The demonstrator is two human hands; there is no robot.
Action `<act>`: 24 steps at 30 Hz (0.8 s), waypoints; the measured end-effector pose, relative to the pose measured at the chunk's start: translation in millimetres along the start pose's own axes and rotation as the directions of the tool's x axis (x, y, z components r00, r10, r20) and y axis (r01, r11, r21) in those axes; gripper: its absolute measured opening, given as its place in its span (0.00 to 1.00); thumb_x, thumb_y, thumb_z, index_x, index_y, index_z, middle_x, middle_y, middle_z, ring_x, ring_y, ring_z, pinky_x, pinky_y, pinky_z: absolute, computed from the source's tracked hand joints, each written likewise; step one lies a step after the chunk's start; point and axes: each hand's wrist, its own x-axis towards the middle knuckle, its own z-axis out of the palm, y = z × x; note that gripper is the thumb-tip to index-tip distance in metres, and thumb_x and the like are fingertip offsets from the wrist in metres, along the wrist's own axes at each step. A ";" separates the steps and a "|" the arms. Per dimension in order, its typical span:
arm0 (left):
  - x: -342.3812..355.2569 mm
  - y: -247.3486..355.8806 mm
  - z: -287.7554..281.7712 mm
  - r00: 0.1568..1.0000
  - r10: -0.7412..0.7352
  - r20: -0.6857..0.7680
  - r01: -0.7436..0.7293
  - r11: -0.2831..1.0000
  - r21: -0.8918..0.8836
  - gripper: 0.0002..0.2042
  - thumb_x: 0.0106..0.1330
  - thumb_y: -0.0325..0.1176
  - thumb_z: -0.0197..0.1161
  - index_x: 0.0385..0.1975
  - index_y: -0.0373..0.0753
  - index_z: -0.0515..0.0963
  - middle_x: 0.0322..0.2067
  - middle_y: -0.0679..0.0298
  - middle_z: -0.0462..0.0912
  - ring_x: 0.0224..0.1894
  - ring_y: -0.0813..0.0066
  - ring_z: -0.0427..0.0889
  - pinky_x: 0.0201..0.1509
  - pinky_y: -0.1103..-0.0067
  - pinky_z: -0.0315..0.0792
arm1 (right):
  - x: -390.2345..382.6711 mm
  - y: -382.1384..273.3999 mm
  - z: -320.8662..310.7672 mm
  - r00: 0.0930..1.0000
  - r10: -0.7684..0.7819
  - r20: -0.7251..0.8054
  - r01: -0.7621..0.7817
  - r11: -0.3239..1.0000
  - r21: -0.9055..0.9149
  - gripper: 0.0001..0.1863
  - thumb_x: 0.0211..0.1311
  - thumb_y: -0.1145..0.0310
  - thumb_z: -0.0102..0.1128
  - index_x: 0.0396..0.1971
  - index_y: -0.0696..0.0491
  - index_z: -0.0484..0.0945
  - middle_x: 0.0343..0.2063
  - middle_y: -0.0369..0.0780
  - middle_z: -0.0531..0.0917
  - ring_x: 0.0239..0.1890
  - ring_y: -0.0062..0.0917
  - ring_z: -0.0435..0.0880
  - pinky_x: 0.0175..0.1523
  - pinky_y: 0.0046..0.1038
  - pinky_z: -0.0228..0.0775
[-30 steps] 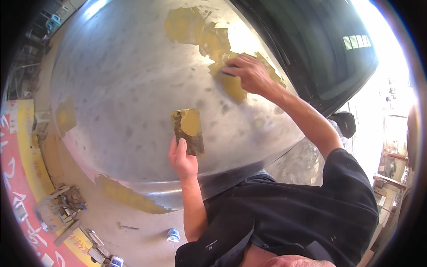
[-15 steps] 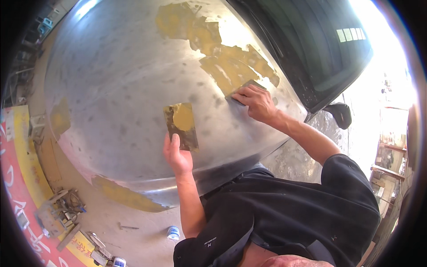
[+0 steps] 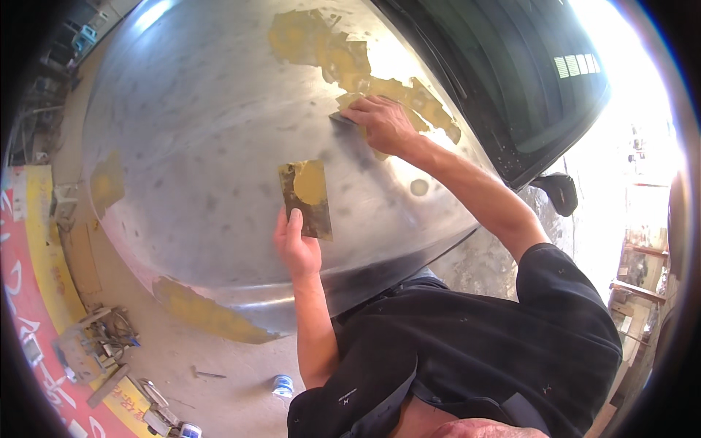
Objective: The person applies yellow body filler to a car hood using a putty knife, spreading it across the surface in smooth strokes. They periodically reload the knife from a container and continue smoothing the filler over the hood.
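Note:
My left hand (image 3: 299,252) holds up a dark rectangular putty board (image 3: 316,219) by its lower edge, thumb on top. A thick round dab of yellow-tan putty (image 3: 310,184) sits on the board's upper part. Farther right, my right hand (image 3: 382,125) is closed on a thin dark putty spreader (image 3: 338,117); most of it is hidden under the fingers. The spreader lies low against the sanded bare-metal car hood (image 3: 197,146), at the near edge of a ragged putty patch (image 3: 350,64) running along the windshield side.
The dark windshield (image 3: 518,80) and a side mirror (image 3: 557,195) are on the right. More putty covers the hood's left edge (image 3: 108,180) and a lower front part (image 3: 208,314). Floor items include a blue-white can (image 3: 282,385), a hammer-like tool (image 3: 209,374) and metal equipment (image 3: 102,343).
My right hand has swept the spreader left and away from me over the hood, uncovering a small round putty-coloured spot. My left hand and board have shifted only slightly.

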 end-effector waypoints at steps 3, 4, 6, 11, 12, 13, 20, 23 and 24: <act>2.1 -3.2 -5.4 0.998 -0.014 0.061 0.017 0.999 -0.041 0.18 0.79 0.28 0.55 0.64 0.26 0.76 0.57 0.60 0.84 0.57 0.72 0.81 0.63 0.74 0.73 | -25.3 -13.3 1.8 0.997 0.047 0.062 -0.048 0.999 0.008 0.27 0.50 0.84 0.61 0.52 0.50 0.88 0.47 0.38 0.87 0.50 0.37 0.84 0.53 0.38 0.80; 1.3 -2.4 -6.0 0.998 -0.016 0.053 0.018 0.999 -0.036 0.18 0.80 0.28 0.55 0.64 0.26 0.76 0.57 0.60 0.84 0.57 0.72 0.81 0.64 0.74 0.73 | -34.5 -19.6 -0.5 0.996 0.059 0.064 -0.059 0.998 0.010 0.27 0.50 0.84 0.61 0.52 0.50 0.88 0.46 0.37 0.87 0.49 0.37 0.84 0.52 0.38 0.80; 1.4 -1.8 -5.5 0.999 -0.018 0.043 0.019 0.999 -0.026 0.18 0.80 0.29 0.55 0.64 0.26 0.76 0.57 0.60 0.84 0.57 0.72 0.81 0.64 0.74 0.73 | -60.0 -27.8 0.6 0.999 0.033 0.002 -0.033 0.999 0.018 0.28 0.48 0.84 0.62 0.51 0.50 0.88 0.45 0.37 0.87 0.49 0.37 0.84 0.51 0.37 0.80; 0.7 -1.6 -4.4 0.998 -0.013 0.062 0.014 1.000 -0.016 0.17 0.80 0.28 0.55 0.63 0.27 0.76 0.56 0.60 0.84 0.57 0.72 0.81 0.64 0.74 0.73 | -100.5 -48.5 -9.0 0.998 0.058 -0.022 -0.057 0.997 0.053 0.30 0.43 0.86 0.61 0.50 0.50 0.88 0.45 0.36 0.87 0.48 0.37 0.85 0.49 0.36 0.81; 2.6 0.1 -2.0 0.998 -0.002 0.069 0.003 1.000 -0.017 0.17 0.80 0.28 0.55 0.63 0.27 0.77 0.56 0.60 0.84 0.56 0.72 0.82 0.63 0.74 0.73 | -102.9 -49.1 -11.4 0.998 0.057 -0.014 -0.057 0.997 0.052 0.30 0.43 0.86 0.60 0.50 0.50 0.89 0.45 0.36 0.88 0.48 0.37 0.85 0.49 0.36 0.81; 3.2 0.1 -2.1 0.997 -0.006 0.073 0.007 1.000 -0.016 0.17 0.80 0.28 0.55 0.63 0.27 0.77 0.56 0.60 0.84 0.56 0.72 0.82 0.63 0.74 0.73 | -104.6 -49.4 -14.0 0.998 0.055 -0.005 -0.055 0.997 0.051 0.30 0.44 0.87 0.60 0.50 0.50 0.89 0.44 0.36 0.88 0.48 0.37 0.85 0.49 0.37 0.82; 2.4 -4.8 -12.0 0.997 -0.002 0.073 0.003 1.000 -0.017 0.17 0.80 0.28 0.55 0.63 0.27 0.77 0.56 0.60 0.85 0.56 0.73 0.82 0.63 0.75 0.74 | -43.2 -26.4 -17.1 0.994 0.090 -0.069 -0.089 0.996 0.022 0.28 0.47 0.86 0.60 0.50 0.50 0.89 0.46 0.38 0.89 0.51 0.37 0.86 0.52 0.39 0.81; 4.6 -3.0 -8.6 0.996 -0.003 0.086 0.004 1.000 -0.015 0.17 0.80 0.29 0.55 0.63 0.27 0.77 0.56 0.61 0.85 0.56 0.73 0.82 0.63 0.75 0.74 | -2.7 -5.3 -4.2 0.993 0.015 -0.117 -0.016 1.000 -0.010 0.26 0.49 0.83 0.61 0.49 0.49 0.89 0.46 0.37 0.88 0.50 0.37 0.85 0.53 0.40 0.79; 2.5 -2.7 -8.8 0.997 -0.006 0.080 0.007 1.000 -0.010 0.17 0.80 0.29 0.55 0.63 0.27 0.77 0.56 0.61 0.85 0.56 0.73 0.82 0.63 0.75 0.74 | 6.0 -3.9 -0.1 0.992 -0.011 -0.128 0.009 1.000 -0.012 0.25 0.49 0.82 0.62 0.49 0.48 0.89 0.45 0.36 0.88 0.49 0.38 0.85 0.54 0.40 0.78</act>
